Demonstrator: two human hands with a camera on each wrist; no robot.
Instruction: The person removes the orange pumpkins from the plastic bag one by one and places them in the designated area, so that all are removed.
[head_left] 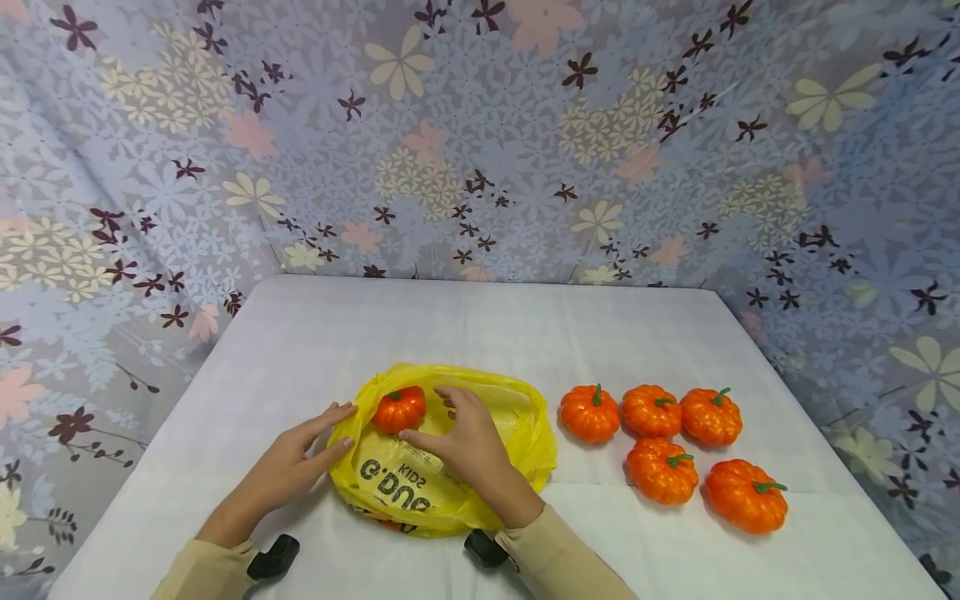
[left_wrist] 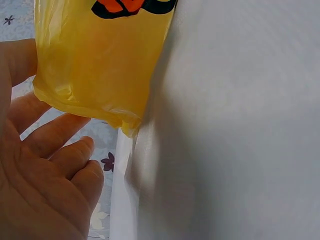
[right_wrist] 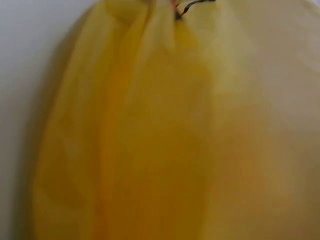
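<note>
A yellow plastic bag (head_left: 517, 492) with dark lettering lies spread on the table, its mouth gaping. Inside, at the left, sits a small orange pumpkin (head_left: 400, 408) with a green stem. My left hand (head_left: 288, 467) touches the bag's left edge with extended fingers and thumb; the left wrist view shows the fingers (left_wrist: 57, 132) right at the yellow plastic. Over the bag's mouth, my right hand (head_left: 476, 442) has thumb and fingers spread apart, holding nothing, the thumb tip close to the pumpkin. Yellow plastic (right_wrist: 150, 150) fills most of the right wrist view, hiding that hand.
Several more orange pumpkins (head_left: 662, 472) with green stems stand to the right of the bag on the white-covered table (head_left: 480, 321). A flowered cloth (head_left: 480, 150) hangs behind the table and along its sides.
</note>
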